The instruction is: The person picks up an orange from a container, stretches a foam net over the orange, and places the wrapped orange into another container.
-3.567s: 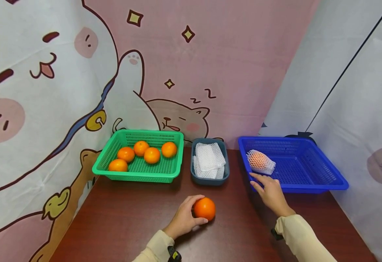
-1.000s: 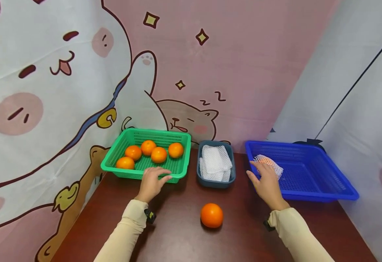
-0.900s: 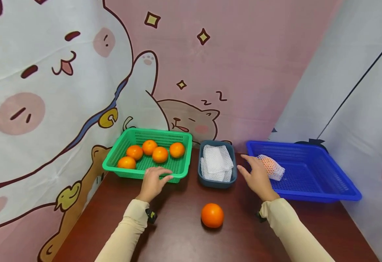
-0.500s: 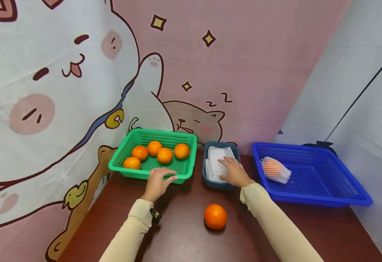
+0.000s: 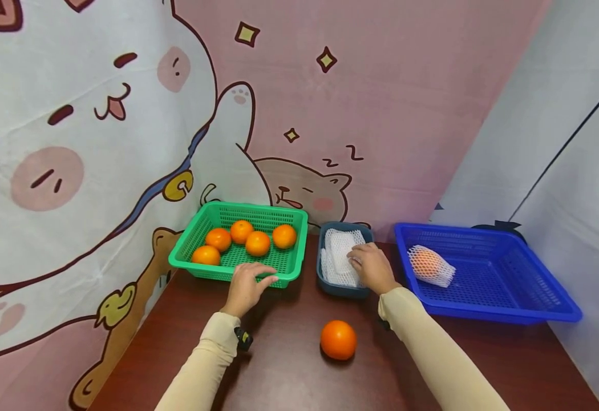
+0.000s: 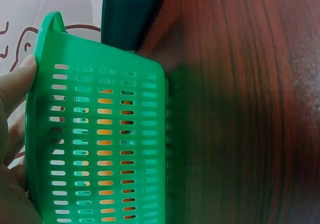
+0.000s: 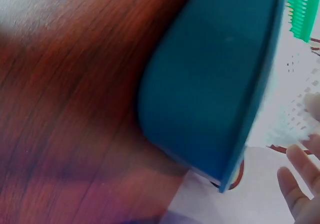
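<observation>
My left hand (image 5: 246,288) is at the near rim of the green basket (image 5: 291,265), thumb and fingers apart. In the left wrist view the fingers (image 6: 20,81) rest against that rim. Several oranges (image 5: 258,244) lie in the basket. My right hand (image 5: 373,268) reaches over the small blue-grey bin (image 5: 340,290) and pinches a white foam net (image 5: 342,251) at its right side. Other nets lie beneath. The right wrist view shows the fingertips (image 7: 289,181) by the mesh; part of the hand is cut off. One loose orange (image 5: 338,340) sits on the table.
A blue basket (image 5: 489,311) stands on the right, with one netted orange (image 5: 430,266) at its left end. The brown table (image 5: 289,365) meets a printed cloth backdrop (image 5: 381,114) behind the containers.
My left hand has let go of the loose orange and moved to the green basket. My right hand has moved left from the blue basket to the bin, its fingers drawing together on a net.
</observation>
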A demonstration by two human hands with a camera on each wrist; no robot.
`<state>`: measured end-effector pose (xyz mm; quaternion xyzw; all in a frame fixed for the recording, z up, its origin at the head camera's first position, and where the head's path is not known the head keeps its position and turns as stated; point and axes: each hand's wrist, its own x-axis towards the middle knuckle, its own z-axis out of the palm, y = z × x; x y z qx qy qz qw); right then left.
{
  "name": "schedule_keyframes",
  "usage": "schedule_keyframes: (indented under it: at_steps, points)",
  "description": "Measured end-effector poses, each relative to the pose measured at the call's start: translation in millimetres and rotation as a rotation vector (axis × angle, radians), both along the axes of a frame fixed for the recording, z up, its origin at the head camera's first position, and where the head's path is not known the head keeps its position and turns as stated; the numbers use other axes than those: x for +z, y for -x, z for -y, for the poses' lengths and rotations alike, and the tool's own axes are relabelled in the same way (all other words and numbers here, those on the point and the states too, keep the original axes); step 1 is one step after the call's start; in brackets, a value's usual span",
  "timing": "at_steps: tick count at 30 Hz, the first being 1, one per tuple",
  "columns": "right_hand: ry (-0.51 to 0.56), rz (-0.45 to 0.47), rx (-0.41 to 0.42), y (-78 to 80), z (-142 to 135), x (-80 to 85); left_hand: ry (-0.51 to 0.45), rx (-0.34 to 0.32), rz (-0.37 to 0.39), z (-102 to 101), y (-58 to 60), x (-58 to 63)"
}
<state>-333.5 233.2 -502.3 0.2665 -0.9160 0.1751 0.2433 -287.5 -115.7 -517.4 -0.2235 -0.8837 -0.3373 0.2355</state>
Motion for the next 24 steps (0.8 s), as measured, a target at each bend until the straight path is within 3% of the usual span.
schedule_keyframes:
  at_steps: [10, 16, 18, 21, 24]
  points:
    - [0.128, -0.107, -0.073, -31.1, 1.7, 19.0, 0.015, 0.018, 0.045, -2.0, -2.2, 4.6]
    - [0.191, -0.161, -0.030, -58.6, 13.0, 20.4, 0.002, 0.055, 0.021, -19.0, -15.2, 17.8]
    - [0.203, -0.156, -0.016, -66.0, 16.4, 21.3, -0.042, 0.026, -0.017, -34.0, -25.3, 22.7]
    - [0.217, -0.147, 0.006, -74.8, 20.8, 22.4, -0.117, -0.067, -0.056, -63.7, -43.8, 29.9]
    - [0.233, -0.154, 0.024, -80.8, 25.7, 22.7, -0.138, -0.143, -0.075, -92.5, -57.3, 35.2]
